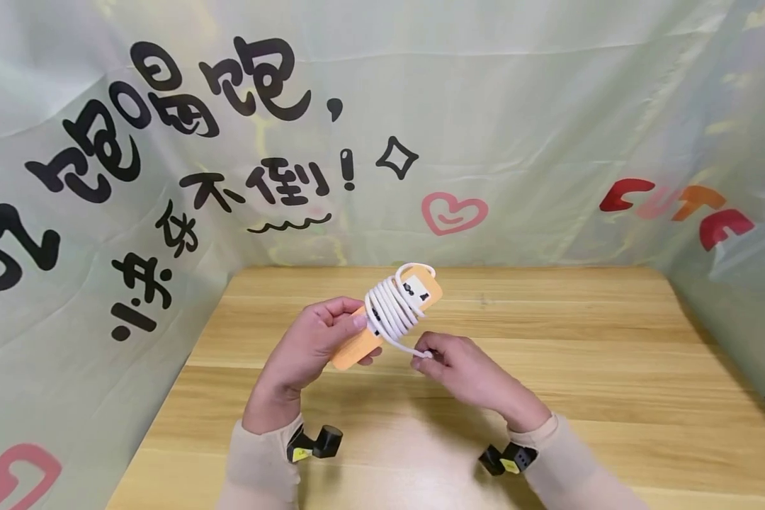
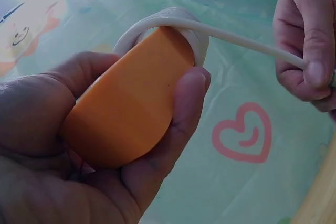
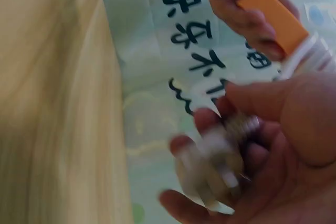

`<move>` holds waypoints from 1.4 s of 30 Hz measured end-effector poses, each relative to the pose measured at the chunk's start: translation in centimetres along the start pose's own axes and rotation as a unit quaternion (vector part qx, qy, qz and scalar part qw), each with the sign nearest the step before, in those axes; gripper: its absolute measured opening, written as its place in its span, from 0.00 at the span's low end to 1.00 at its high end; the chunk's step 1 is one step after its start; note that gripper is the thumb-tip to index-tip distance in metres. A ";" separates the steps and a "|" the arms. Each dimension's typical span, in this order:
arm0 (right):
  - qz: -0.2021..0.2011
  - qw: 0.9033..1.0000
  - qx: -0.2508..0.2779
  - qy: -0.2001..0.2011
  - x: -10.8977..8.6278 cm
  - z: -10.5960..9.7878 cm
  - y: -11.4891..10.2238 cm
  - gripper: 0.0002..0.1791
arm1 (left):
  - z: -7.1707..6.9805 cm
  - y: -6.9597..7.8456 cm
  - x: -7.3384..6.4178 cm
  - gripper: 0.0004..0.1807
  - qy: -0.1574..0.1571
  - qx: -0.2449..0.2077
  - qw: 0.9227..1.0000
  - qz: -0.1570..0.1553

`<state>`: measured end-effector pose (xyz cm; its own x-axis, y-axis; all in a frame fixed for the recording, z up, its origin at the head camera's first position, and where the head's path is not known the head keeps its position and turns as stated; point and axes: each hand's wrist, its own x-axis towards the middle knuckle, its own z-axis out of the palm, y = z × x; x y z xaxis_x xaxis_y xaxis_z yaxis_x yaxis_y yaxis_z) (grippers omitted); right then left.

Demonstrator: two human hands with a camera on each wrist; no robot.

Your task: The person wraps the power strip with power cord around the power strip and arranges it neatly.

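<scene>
An orange power strip [image 1: 352,348] is held up over the table, tilted, with its white cord [image 1: 392,309] wound round its middle in several turns. My left hand [image 1: 319,333] grips its lower end, thumb on the socket face. In the left wrist view, the fingers wrap the strip's plain orange back [image 2: 131,103]. A free length of cord [image 2: 247,43] runs from the coil to my right hand [image 1: 462,372], which pinches it between thumb and fingers. A blurred white plug [image 3: 207,169] at the cord's end lies among the right hand's curled fingers in the right wrist view.
Beneath both hands is a light wooden table [image 1: 548,319]. A pale fabric sheet [image 1: 523,127] with printed lettering and hearts rises behind the table and at its sides. Both sleeved wrists carry small black cameras, the left one [image 1: 327,442] and the right one [image 1: 492,460].
</scene>
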<state>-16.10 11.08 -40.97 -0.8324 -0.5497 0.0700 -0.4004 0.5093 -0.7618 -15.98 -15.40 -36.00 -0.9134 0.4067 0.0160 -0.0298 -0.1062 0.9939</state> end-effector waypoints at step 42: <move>-0.015 0.998 -0.024 0.064 -0.6 -1.1 -0.3 0.17 | 2.7 -4.3 2.0 0.20 -0.145 0.389 0.906 -0.082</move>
<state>-15.87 11.96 -40.07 -0.8608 -0.4778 0.1751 -0.4405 0.5274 -0.7265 -16.61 -11.66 -39.98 -0.7736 0.5932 -0.2226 0.2438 0.6029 0.7596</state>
